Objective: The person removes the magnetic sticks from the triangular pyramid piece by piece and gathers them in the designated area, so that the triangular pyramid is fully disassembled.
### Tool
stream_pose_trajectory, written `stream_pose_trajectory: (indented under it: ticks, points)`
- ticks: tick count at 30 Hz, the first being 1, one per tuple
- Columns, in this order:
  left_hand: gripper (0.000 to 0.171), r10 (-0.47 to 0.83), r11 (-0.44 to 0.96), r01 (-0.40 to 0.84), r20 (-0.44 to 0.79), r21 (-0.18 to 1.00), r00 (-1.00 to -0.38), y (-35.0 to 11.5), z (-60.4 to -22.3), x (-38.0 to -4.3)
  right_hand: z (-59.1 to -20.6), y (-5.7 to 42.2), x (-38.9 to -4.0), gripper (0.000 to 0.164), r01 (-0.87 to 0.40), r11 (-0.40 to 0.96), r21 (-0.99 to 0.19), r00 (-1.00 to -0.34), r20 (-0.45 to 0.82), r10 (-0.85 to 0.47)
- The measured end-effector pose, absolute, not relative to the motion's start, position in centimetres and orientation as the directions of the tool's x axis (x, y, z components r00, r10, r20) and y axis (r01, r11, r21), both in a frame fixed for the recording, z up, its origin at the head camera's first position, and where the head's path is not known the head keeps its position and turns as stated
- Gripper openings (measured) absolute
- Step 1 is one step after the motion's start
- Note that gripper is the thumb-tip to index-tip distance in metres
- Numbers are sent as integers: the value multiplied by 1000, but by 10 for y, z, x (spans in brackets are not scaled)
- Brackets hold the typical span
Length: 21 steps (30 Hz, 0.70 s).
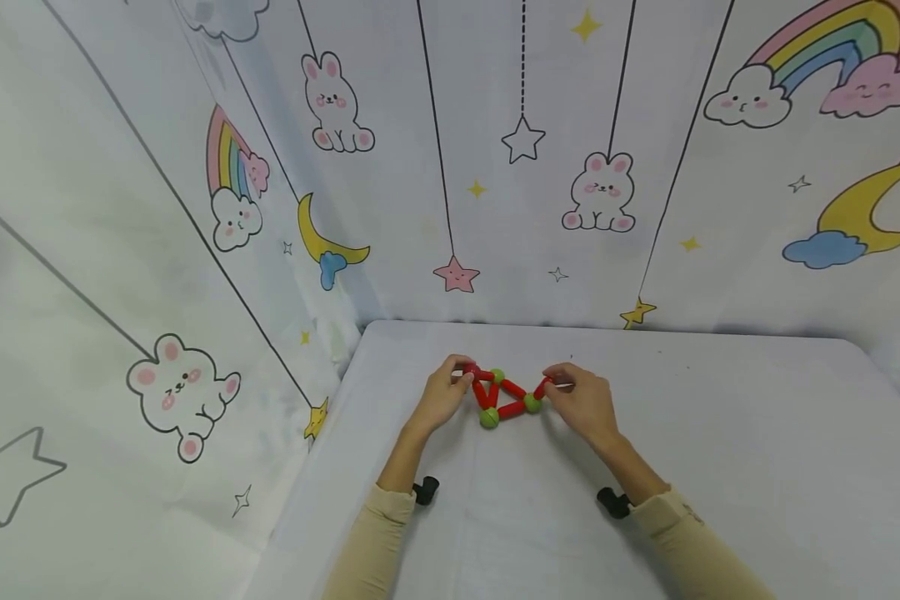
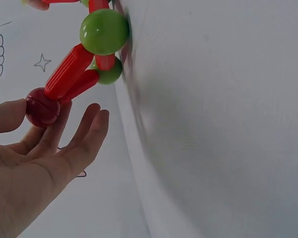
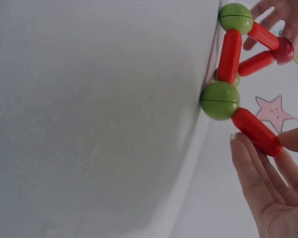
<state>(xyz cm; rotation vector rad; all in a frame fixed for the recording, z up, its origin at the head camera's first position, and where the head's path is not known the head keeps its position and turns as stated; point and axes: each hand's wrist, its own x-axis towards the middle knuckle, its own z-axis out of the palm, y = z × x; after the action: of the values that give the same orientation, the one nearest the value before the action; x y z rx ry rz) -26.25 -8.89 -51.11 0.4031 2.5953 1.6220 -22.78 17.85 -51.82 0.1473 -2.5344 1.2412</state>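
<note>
A toy frame of ridged red rods [image 1: 512, 410] and green balls stands on the table between both hands. My left hand [image 1: 441, 395] pinches a dark red ball [image 2: 42, 107] between thumb and fingers, at the frame's raised left corner. Two red rods run from that ball down to green balls. The nearest green ball [image 1: 489, 418] sits at the front, another green ball [image 1: 498, 376] at the back and a third green ball [image 3: 220, 101] at the right. From the third one a red rod [image 3: 258, 132] slants upward, and my right hand [image 1: 585, 403] pinches its free end.
A white-covered table [image 1: 720, 450] lies beneath the work. Behind its far edge hangs a white curtain [image 1: 390, 208] printed with rabbits, stars, moons and rainbows, which also closes off the left side. A black wrist device [image 1: 613, 502] sits at the right cuff, another wrist device [image 1: 426, 490] at the left.
</note>
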Motion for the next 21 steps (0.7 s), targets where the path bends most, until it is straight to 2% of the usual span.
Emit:
stream_pose_trajectory:
  ticks: [14,21]
  points:
    - [29,194,456,105,16,884,-981,-103,-514,-268,-522,203,-223,21,-123,652,-748,-967,238,90]
    - [28,170,573,64,-42,817,-985,-104,-518,-273,-523,214,-221,20,-53,663,-746,-977,177,121]
